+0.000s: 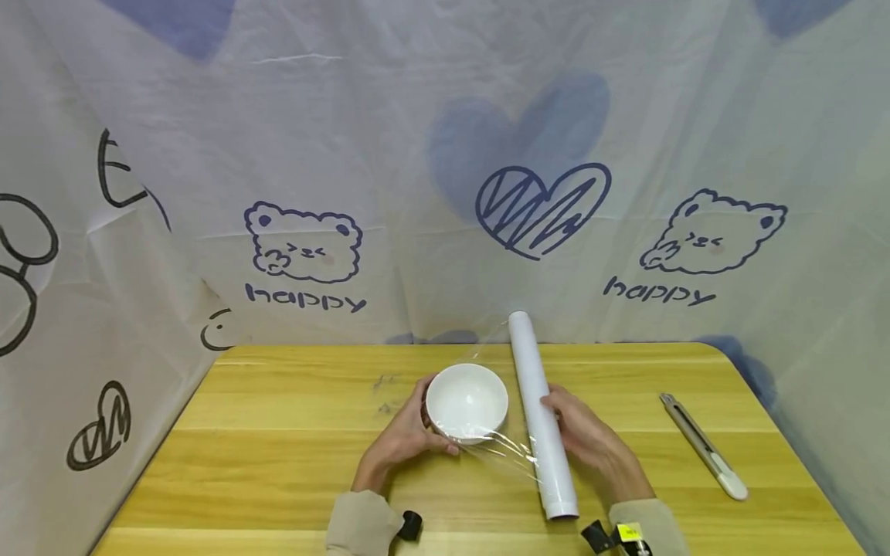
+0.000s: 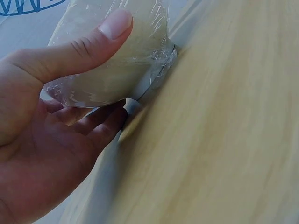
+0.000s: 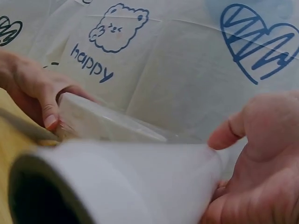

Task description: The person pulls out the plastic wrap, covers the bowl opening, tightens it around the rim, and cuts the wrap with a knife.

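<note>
My left hand (image 1: 403, 440) holds the glossy white round bowl (image 1: 467, 403) between thumb and fingers | my right hand (image 1: 587, 434) grips white cylindrical roll (image 1: 538, 409), clear plastic film (image 1: 511, 452) between them | I judge: wrapping; next needs taut film.

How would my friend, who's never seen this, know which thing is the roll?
Start with the wooden table and find the person's right hand. That hand holds a white roll, which is just right of the white bowl with clear film stretching between them. Unlike the round bowl or the thin cutter farther right, it's a long, thick tube.
</note>
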`<state>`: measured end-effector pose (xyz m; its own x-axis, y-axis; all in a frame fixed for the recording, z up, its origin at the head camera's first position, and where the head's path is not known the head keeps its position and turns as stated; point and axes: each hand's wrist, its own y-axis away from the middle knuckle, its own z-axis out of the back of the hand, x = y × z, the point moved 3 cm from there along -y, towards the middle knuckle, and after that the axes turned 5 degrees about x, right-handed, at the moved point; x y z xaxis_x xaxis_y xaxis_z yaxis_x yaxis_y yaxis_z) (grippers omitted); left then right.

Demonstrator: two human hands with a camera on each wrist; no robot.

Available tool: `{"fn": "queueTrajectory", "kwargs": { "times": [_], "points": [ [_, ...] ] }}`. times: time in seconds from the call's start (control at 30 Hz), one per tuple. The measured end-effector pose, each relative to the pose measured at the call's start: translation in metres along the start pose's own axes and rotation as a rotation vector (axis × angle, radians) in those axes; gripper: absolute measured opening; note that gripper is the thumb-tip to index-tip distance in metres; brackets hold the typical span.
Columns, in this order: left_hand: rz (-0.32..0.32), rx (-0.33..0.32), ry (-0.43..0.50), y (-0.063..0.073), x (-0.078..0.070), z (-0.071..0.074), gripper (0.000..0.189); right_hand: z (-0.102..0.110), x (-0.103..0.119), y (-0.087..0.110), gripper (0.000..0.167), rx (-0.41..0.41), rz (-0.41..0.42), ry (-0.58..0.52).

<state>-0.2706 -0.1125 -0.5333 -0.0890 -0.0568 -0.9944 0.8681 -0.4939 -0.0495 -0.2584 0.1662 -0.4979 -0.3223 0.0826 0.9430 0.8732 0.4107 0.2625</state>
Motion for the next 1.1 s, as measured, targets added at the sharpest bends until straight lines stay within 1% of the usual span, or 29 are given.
{"fn": "queueTrajectory", "kwargs": {
  "times": [0.07, 0.23, 0.33, 0.5, 0.53, 0.63, 0.73, 0.87, 0.97, 1.1],
  "points": [
    [-0.001, 0.004, 0.003, 0.0, 0.0, 0.0, 0.124, 0.004, 0.0, 0.003, 0.067, -0.016, -0.018, 0.018],
    [-0.007, 0.019, 0.012, -0.002, 0.001, 0.0, 0.122, 0.011, 0.001, 0.008, 0.071, 0.006, -0.027, 0.035],
    [-0.016, 0.033, 0.015, -0.003, 0.002, 0.0, 0.121, 0.014, 0.001, 0.009, 0.072, 0.001, -0.017, 0.016],
    [-0.018, 0.041, 0.017, -0.004, 0.003, 0.001, 0.12, 0.016, 0.001, 0.011, 0.067, 0.021, -0.001, -0.029],
    [-0.018, 0.04, 0.019, -0.004, 0.002, 0.001, 0.12, 0.016, 0.001, 0.011, 0.067, 0.02, -0.004, -0.025],
    [-0.012, 0.035, 0.022, -0.003, 0.002, 0.002, 0.121, 0.019, -0.001, 0.013, 0.068, -0.01, -0.028, 0.025],
    [-0.012, 0.038, 0.024, -0.002, 0.002, 0.003, 0.122, 0.022, -0.002, 0.014, 0.068, -0.064, -0.049, 0.133],
    [-0.011, 0.04, 0.041, 0.0, 0.003, 0.006, 0.122, 0.026, -0.002, 0.015, 0.067, -0.111, -0.058, 0.248],
    [-0.014, 0.035, 0.046, 0.002, 0.003, 0.008, 0.122, 0.027, -0.001, 0.014, 0.067, -0.136, -0.06, 0.303],
    [-0.023, 0.026, 0.046, 0.004, 0.004, 0.011, 0.123, 0.026, -0.001, 0.012, 0.064, -0.202, -0.057, 0.363]
  ]
}}
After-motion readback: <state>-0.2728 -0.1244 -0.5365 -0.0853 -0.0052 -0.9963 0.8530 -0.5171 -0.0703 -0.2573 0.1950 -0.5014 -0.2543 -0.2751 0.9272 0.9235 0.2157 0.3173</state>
